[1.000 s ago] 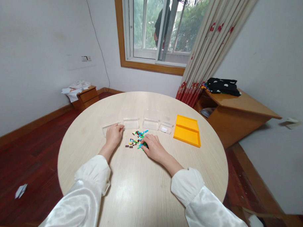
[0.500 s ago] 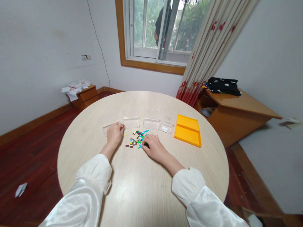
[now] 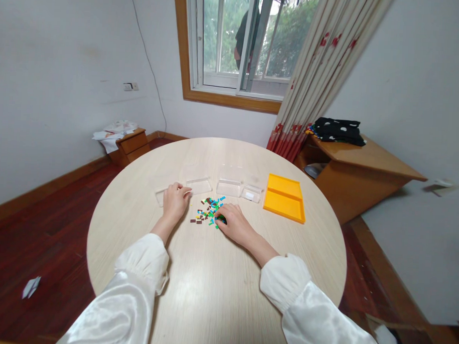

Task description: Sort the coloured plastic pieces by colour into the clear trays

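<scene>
A loose pile of tiny toy bricks (image 3: 208,207) in brown, blue, green and yellow lies mid-table. My right hand (image 3: 231,221) curls over its right side, thumb and fingers bent around a few bricks, green among them; the palm hides part of the pile. Left of the pile is my left hand (image 3: 175,202), with thumb and forefinger pinched together. Whatever is between those fingertips is too small to make out. Behind that hand, partly covered by it, stands a clear plastic box (image 3: 160,195). Another clear box (image 3: 199,184) sits just past its fingertips.
Further right are a clear box (image 3: 229,187), a smaller clear box (image 3: 252,193) with a white label, and a yellow divided tray (image 3: 285,198). All stand on the round wooden table (image 3: 210,281). A wooden cabinet (image 3: 373,157) is beyond the right edge.
My left hand has shifted slightly right and upward, its fingertips nearer the second clear box. My right hand stays over the pile, with little visible movement.
</scene>
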Demonstrator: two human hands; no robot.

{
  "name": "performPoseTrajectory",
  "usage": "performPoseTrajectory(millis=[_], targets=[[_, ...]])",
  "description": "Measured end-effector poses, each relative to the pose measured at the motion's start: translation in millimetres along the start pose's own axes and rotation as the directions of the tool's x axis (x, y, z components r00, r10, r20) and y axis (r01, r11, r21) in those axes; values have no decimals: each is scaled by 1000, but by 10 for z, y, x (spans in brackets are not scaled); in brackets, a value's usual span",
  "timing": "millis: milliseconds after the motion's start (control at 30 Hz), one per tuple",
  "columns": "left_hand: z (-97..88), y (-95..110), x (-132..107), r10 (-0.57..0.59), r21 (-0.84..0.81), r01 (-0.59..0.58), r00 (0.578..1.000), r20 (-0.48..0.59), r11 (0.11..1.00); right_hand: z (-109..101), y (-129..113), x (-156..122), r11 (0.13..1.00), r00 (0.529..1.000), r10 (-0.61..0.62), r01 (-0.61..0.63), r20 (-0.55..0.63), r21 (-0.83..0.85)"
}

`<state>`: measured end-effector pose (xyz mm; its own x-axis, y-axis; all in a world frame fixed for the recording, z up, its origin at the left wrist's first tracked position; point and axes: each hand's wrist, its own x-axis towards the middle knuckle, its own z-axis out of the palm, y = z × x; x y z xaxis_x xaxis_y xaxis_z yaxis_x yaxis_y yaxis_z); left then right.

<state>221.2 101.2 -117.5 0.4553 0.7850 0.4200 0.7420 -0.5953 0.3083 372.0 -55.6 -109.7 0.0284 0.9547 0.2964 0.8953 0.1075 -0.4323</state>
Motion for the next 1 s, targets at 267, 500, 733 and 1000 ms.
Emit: performPoseTrajectory(millis=[267,500,733,1000], targets=[[-7,44,-36,53,-67,-56,997,-56,996,26,48,8,999,1000,0,1,13,-40],[-41,109,-59,66,-182,-82,993,-93,980,36,50,-2,998,999,-39,38,-16,-58],[-63,165,-66,84,-297,-114,990,-111,948,3,16,11,998,999,-36,36,14,-59],[-139,280,-92,41,-545,-59,998,-45,836,3,37,22,999,995,-42,41,-95,-12]])
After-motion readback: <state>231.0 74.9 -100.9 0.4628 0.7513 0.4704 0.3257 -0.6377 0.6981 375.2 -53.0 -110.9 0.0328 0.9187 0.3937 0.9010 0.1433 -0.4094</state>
